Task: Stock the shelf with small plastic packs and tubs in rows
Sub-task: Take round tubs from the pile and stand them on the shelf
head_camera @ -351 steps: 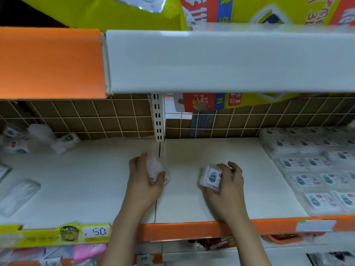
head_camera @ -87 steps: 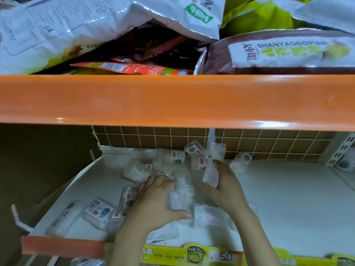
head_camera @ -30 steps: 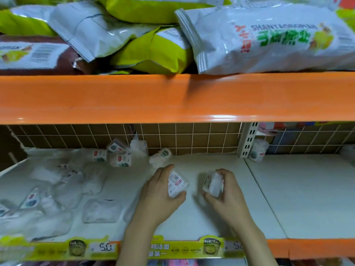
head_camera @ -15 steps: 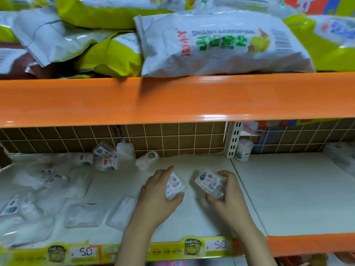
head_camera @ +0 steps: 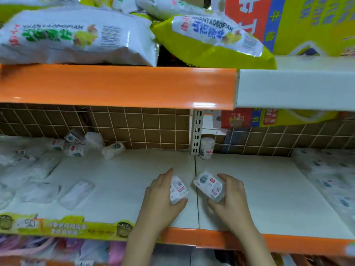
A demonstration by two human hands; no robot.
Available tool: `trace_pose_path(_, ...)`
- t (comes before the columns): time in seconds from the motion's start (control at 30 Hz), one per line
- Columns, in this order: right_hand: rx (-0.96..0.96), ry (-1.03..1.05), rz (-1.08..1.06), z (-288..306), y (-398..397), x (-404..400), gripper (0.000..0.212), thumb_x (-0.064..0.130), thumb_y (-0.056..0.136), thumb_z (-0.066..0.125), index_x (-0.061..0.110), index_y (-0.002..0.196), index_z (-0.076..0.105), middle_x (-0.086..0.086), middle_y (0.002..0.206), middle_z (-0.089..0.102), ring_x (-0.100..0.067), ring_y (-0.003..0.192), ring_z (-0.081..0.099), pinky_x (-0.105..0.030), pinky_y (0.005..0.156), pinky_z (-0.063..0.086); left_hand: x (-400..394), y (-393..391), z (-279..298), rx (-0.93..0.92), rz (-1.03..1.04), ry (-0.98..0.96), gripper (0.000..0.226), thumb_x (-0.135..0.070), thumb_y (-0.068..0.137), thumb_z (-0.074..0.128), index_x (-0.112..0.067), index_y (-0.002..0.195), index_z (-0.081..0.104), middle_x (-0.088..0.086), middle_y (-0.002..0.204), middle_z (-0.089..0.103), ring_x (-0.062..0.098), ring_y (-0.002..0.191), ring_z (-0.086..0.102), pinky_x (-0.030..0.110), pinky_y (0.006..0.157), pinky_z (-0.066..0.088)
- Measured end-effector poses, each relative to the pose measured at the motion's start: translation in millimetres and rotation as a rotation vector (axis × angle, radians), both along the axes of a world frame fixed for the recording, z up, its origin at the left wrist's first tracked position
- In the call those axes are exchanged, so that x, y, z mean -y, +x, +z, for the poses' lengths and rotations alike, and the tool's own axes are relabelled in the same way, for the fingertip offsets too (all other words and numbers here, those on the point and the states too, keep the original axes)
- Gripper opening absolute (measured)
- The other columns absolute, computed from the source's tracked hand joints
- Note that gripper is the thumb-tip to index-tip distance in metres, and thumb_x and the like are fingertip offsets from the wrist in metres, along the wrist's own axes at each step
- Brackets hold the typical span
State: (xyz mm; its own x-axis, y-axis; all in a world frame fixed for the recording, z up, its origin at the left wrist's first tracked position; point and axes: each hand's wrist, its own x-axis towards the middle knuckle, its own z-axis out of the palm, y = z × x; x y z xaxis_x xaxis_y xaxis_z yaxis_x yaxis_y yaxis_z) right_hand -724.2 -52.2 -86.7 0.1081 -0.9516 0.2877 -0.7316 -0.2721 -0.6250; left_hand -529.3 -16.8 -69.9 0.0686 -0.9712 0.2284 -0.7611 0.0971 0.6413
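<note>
My left hand (head_camera: pixel 160 196) grips a small clear pack with a white label (head_camera: pixel 177 190) just left of the seam in the white shelf (head_camera: pixel 123 185). My right hand (head_camera: pixel 230 196) holds a second labelled pack (head_camera: pixel 209 186) just right of that seam. Both packs are low over the shelf near its front; whether they touch it I cannot tell. Loose packs (head_camera: pixel 75 148) lie scattered at the left and back left. Packs in neat rows (head_camera: pixel 330 177) fill the right end. A small white tub (head_camera: pixel 206 148) stands by the upright post.
An orange shelf lip (head_camera: pixel 115 85) hangs overhead, loaded with large snack bags (head_camera: pixel 73 37). A white perforated post (head_camera: pixel 196 131) splits the tiled back wall. Yellow price strips (head_camera: pixel 63 226) line the front edge at the left. Bare shelf lies between my hands and the rows.
Both hands have carried their packs rightward along the shelf, from the loose pile at the left to the seam by the post. The view has swung right with them.
</note>
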Motion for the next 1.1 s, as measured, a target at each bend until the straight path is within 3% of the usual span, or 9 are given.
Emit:
trace_pose_path(0.07,0.06,0.043,0.006,-1.7,-12.0,-2.4,0.061,0.015,0.07,0.075,0.014,0.125,0.049,0.0,0.116,0.053,-0.019,0.113,0.046,-0.02,0.085,0.034,-4.3,-12.8,0.9,-0.056,0.018,0.018,0.083,-0.042,0.073,0.076,-0.023,0.142,0.033,-0.006,0.129,0.044,0.011,0.118,0.044,0.021,0.098,0.036)
trace_pose_path(0.17,0.117,0.089,-0.006,-3.7,-23.5,-3.2,0.06,0.014,0.07,0.074,0.017,0.123,0.043,0.003,0.115,0.052,-0.015,0.107,0.052,-0.011,0.073,0.036,-5.0,-21.5,2.8,-0.054,0.045,-0.033,0.07,-0.039,0.069,0.08,-0.021,0.128,0.047,-0.009,0.112,0.043,0.011,0.109,0.046,0.004,0.079,0.03)
trace_pose_path(0.27,0.117,0.103,0.004,0.0,-28.1,-2.4,0.074,0.014,0.073,0.073,0.018,0.135,0.033,0.004,0.125,0.04,-0.009,0.109,0.047,-0.006,0.075,0.036,-1.3,-23.8,4.8,-0.005,0.056,-0.068,0.064,-0.041,0.069,0.079,-0.022,0.123,0.051,-0.011,0.106,0.042,0.011,0.105,0.046,0.011,0.078,0.029)
trace_pose_path(0.4,0.033,0.074,0.019,3.4,-28.0,3.0,0.082,0.018,0.077,0.069,0.018,0.145,0.025,-0.002,0.134,0.031,-0.018,0.117,0.047,-0.014,0.083,0.037,5.4,-24.8,6.4,0.032,0.046,-0.067,0.067,-0.046,0.071,0.075,-0.024,0.128,0.048,-0.008,0.114,0.047,0.009,0.107,0.044,0.013,0.08,0.029)
trace_pose_path(0.6,-0.003,0.046,0.004,0.3,-26.4,10.9,0.076,0.02,0.077,0.07,0.016,0.142,0.032,-0.003,0.133,0.031,-0.019,0.116,0.048,-0.011,0.076,0.033,15.0,-25.9,6.0,0.071,0.013,-0.059,0.068,-0.046,0.076,0.071,-0.023,0.134,0.044,-0.004,0.122,0.048,0.011,0.112,0.042,0.012,0.08,0.027)
trace_pose_path(0.87,0.05,0.001,0.003,-6.3,-40.1,22.1,0.074,0.016,0.074,0.073,0.014,0.137,0.035,-0.001,0.13,0.038,-0.015,0.111,0.048,-0.007,0.074,0.033,31.6,-33.6,-3.3,0.111,0.01,-0.059,0.071,-0.052,0.074,0.07,-0.025,0.134,0.044,-0.003,0.124,0.049,0.014,0.111,0.044,0.02,0.085,0.034)
trace_pose_path(1.03,0.102,0.004,-0.086,-4.4,-74.5,31.7,0.07,0.014,0.064,0.073,0.017,0.125,0.039,0.0,0.114,0.049,-0.014,0.099,0.051,-0.022,0.078,0.041,43.0,-63.9,0.8,0.156,0.021,-0.03,0.088,-0.072,0.061,0.041,-0.027,0.137,0.043,-0.002,0.126,0.049,0.019,0.113,0.045,0.028,0.091,0.037)
trace_pose_path(1.1,0.072,-0.025,-0.158,-0.7,-96.5,36.3,0.069,0.017,0.059,0.076,0.018,0.119,0.041,-0.001,0.108,0.052,-0.019,0.097,0.054,-0.03,0.08,0.048,48.2,-84.8,2.7,0.157,0.015,-0.041,0.081,-0.067,0.067,0.055,-0.028,0.138,0.042,-0.001,0.127,0.047,0.019,0.114,0.044,0.029,0.091,0.037)
